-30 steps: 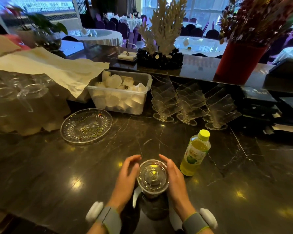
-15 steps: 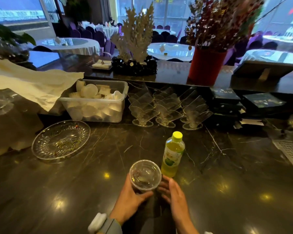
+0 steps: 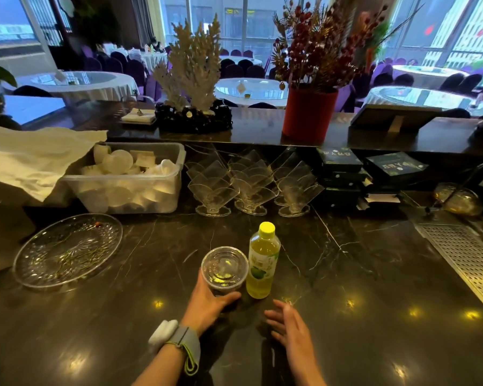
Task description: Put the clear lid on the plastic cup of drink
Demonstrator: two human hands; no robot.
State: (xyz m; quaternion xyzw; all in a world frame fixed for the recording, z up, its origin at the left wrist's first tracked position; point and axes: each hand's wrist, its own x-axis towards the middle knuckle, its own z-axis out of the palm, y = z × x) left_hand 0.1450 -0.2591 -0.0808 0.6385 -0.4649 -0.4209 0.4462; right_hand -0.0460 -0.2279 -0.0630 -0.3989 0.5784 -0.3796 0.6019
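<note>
The plastic cup of drink (image 3: 221,288) stands on the dark marble counter with the clear lid (image 3: 224,267) sitting on its rim. My left hand (image 3: 207,303) wraps around the cup's near side, thumb curled along its right. My right hand (image 3: 289,328) hovers just above the counter to the right of the cup, fingers spread, holding nothing and apart from the cup.
A green drink bottle (image 3: 262,261) with a yellow cap stands right beside the cup. A glass plate (image 3: 67,250) lies to the left, a plastic tub (image 3: 129,188) of cups behind it, clear card stands (image 3: 246,188) at the back, a perforated drain tray (image 3: 469,257) on the right.
My right hand has let go of the cup and drawn back to the right. The left hand keeps hold of the lidded cup, which now stands closer to the bottle.
</note>
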